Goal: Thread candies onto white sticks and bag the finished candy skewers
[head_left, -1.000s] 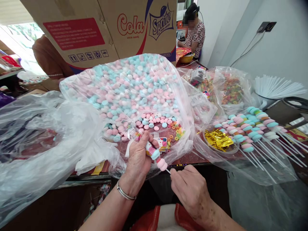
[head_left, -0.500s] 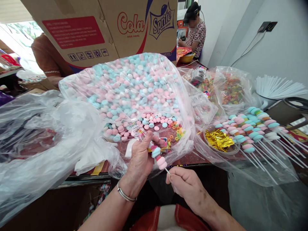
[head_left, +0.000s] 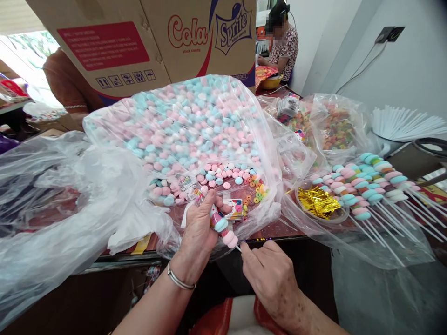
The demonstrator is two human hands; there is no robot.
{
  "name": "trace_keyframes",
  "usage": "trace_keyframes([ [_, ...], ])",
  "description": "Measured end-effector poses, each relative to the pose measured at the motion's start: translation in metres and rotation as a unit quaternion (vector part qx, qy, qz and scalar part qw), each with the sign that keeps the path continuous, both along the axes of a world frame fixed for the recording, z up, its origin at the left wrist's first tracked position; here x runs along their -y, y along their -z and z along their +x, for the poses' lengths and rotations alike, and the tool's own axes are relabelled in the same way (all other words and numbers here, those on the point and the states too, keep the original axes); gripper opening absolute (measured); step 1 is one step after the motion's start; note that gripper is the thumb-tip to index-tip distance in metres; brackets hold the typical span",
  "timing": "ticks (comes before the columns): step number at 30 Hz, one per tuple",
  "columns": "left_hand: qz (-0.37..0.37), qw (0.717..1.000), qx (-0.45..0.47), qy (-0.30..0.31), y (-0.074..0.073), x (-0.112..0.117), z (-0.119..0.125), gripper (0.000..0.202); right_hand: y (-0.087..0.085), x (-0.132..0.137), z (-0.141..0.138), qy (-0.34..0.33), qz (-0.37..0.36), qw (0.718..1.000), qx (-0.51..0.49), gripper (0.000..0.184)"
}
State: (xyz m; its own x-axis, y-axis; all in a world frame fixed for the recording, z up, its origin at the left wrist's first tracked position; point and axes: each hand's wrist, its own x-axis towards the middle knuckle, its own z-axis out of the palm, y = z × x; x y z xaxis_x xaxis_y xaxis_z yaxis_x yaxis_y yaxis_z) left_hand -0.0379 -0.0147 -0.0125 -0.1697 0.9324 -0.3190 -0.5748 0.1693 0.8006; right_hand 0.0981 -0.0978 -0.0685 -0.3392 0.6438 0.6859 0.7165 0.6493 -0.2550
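My left hand [head_left: 199, 223] is closed around the upper part of a marshmallow skewer [head_left: 229, 239], which slants down to the right. Pink and blue marshmallows with a red piece between show below the fingers. A clear printed wrapper [head_left: 188, 186] sticks out past my left thumb, at the skewer's top end. Low on the skewer, my right hand [head_left: 270, 274] pinches the white stick. Just beyond my left fingers lies a small stack of printed cards [head_left: 235, 208]. Loose marshmallows [head_left: 195, 130] in a big clear bag and ring gummies [head_left: 257, 190] lie behind.
Finished-looking skewers [head_left: 363, 186] lie at right beside a tub of gold ties [head_left: 318, 202]. White sticks [head_left: 407, 123] fan out behind a dark jug [head_left: 426, 158]. A large carton [head_left: 115, 46] stands at the back. Crumpled plastic [head_left: 70, 223] covers the left. Another person [head_left: 288, 46] sits far back.
Both hands and the skewer have shifted slightly left and down. More of the card stack now shows beside my left fingers. My right hand has turned a little, still pinching the stick.
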Motion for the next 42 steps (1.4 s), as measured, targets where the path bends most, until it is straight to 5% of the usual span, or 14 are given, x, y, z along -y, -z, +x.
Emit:
trace_keyframes([
  [4, -0.002, 1.000, -0.004, -0.008, -0.001, -0.001, -0.001, 0.030, -0.003, 0.002, -0.001, -0.022, -0.032, 0.999, -0.013, 0.022],
  [9, 0.028, 0.999, -0.007, 0.026, 0.002, 0.002, -0.001, 0.028, -0.011, 0.002, 0.001, -0.057, -0.257, 0.960, -0.093, 0.031],
  [11, 0.037, 0.998, -0.004, 0.052, 0.003, 0.005, -0.001, 0.027, -0.014, 0.003, 0.002, -0.078, -0.378, 0.908, -0.159, 0.032],
  [13, 0.040, 0.997, 0.001, 0.064, 0.004, 0.007, 0.000, 0.026, -0.014, 0.004, 0.002, -0.109, -0.500, 0.817, -0.265, 0.029],
  [15, 0.034, 0.997, 0.005, 0.067, 0.004, 0.007, 0.000, 0.024, -0.012, 0.004, 0.002, -0.131, -0.574, 0.726, -0.355, 0.027],
  [16, 0.029, 0.997, 0.005, 0.066, 0.004, 0.006, 0.001, 0.024, -0.011, 0.004, 0.002, -0.135, -0.582, 0.712, -0.369, 0.027],
  [17, 0.023, 0.998, 0.001, 0.064, 0.004, 0.005, 0.001, 0.024, -0.010, 0.004, 0.002, -0.130, -0.567, 0.731, -0.357, 0.027],
  [20, 0.026, 0.998, -0.032, 0.048, 0.005, 0.003, 0.000, 0.025, -0.005, 0.002, 0.000, -0.075, -0.391, 0.892, -0.212, 0.031],
  [22, 0.038, 0.997, -0.052, 0.031, 0.005, 0.003, -0.001, 0.024, -0.001, 0.000, -0.001, -0.025, -0.247, 0.961, -0.120, 0.032],
  [26, 0.044, 0.997, -0.063, -0.006, 0.005, 0.007, 0.000, 0.024, 0.006, -0.002, -0.004, 0.023, -0.135, 0.990, -0.043, 0.027],
  [31, 0.060, 0.996, -0.048, -0.033, 0.005, 0.011, 0.004, 0.025, 0.000, -0.001, -0.004, 0.019, -0.201, 0.977, -0.064, 0.030],
  [34, 0.067, 0.998, 0.010, 0.000, 0.003, 0.011, 0.001, 0.028, -0.009, 0.001, -0.001, -0.058, -0.391, 0.899, -0.189, 0.031],
  [37, 0.077, 0.992, 0.092, 0.041, 0.001, 0.008, -0.009, 0.037, -0.011, 0.001, 0.003, -0.136, -0.563, 0.730, -0.363, 0.027],
  [42, 0.094, 0.977, 0.178, 0.073, 0.004, 0.002, -0.019, 0.035, -0.004, 0.000, 0.000, -0.188, -0.601, 0.553, -0.545, 0.023],
])
